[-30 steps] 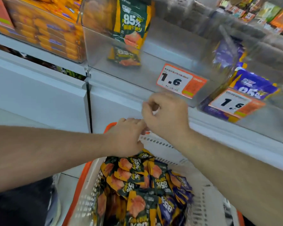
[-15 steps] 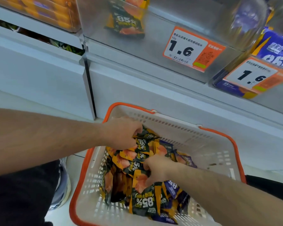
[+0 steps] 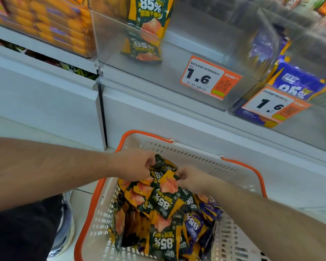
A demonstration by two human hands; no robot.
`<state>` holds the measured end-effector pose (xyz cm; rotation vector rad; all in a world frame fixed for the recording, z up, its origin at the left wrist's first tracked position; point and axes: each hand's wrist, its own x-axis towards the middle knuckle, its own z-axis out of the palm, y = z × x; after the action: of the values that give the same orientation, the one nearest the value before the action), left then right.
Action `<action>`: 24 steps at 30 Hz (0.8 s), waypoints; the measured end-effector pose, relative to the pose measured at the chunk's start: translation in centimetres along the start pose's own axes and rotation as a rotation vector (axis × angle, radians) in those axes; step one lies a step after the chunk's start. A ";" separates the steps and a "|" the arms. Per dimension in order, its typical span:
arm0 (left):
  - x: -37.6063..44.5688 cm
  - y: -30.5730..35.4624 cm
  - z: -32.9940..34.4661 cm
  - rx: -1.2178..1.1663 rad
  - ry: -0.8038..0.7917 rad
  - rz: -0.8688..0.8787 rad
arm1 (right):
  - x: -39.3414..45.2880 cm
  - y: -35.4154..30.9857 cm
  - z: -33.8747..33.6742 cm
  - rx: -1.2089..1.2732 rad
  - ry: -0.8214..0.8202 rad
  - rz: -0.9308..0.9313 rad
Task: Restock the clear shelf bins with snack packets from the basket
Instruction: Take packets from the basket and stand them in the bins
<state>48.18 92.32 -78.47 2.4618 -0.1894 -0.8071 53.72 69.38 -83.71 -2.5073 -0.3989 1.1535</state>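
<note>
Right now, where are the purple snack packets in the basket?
In the head view, the purple packets lie along the right side of the pile in the basket, beside the green-and-orange packets and just below the right hand.

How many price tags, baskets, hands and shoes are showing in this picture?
Price tags: 2
Basket: 1
Hands, left hand and right hand: 2
Shoe: 1
Total: 6

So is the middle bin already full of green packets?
No, the middle bin holds only a couple of green packets at its left side, the rest bare.
</note>
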 end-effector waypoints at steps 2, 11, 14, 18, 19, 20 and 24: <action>-0.2 -0.2 0.1 -0.149 0.091 -0.053 | -0.5 -0.3 -1.1 0.298 0.021 -0.021; -1.2 -0.5 0.1 -0.962 0.146 -0.291 | -2.7 -4.3 -1.1 1.032 -0.065 -0.161; -1.2 -0.7 -0.3 -1.146 0.172 -0.204 | -3.4 -5.5 -1.6 1.021 -0.078 -0.184; -1.3 -1.5 -2.1 -1.026 0.329 -0.068 | -4.1 -6.5 -4.2 0.889 0.052 -0.157; -1.5 -1.6 -2.6 -0.979 0.353 -0.018 | -4.4 -7.0 -4.8 0.839 0.088 -0.161; -1.8 -1.4 -3.2 -0.930 0.371 0.029 | -4.6 -7.4 -5.4 0.786 0.119 -0.172; -2.4 -0.5 -5.0 -0.744 0.419 0.152 | -5.1 -9.8 -6.7 0.618 0.241 -0.284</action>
<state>49.11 95.72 -74.13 1.8183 0.0728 -0.2127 54.60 74.83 -72.06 -1.9390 -0.2671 0.7111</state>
